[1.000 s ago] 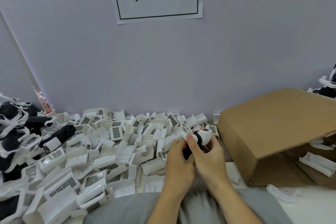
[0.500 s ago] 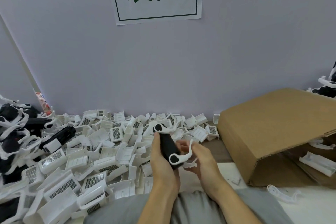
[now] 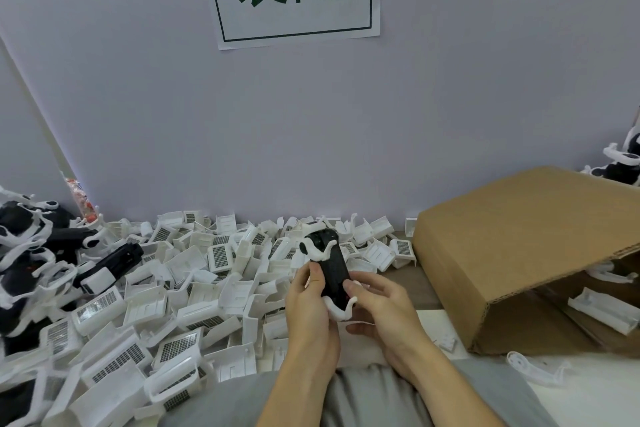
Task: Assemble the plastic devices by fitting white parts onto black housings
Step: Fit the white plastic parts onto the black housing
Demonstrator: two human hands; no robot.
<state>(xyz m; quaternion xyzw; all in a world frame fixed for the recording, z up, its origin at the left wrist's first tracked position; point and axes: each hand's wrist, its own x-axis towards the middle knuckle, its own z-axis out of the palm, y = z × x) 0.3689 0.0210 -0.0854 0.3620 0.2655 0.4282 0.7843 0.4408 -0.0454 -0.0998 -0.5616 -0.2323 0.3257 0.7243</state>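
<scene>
I hold a black housing upright in front of me, a curved white part clipped around its top and another white piece at its lower end. My left hand wraps the housing's left side. My right hand grips the lower right, thumb pressed on the black body. A large heap of white grille parts covers the table to the left and behind my hands.
Assembled black-and-white devices pile at the far left, with more at the far right. An open cardboard box lies on its side at right, white parts inside. A loose white clip lies near the front right.
The housing has been turned upright and raised slightly. My right thumb moved onto its lower body, and both hands shifted a little to the right.
</scene>
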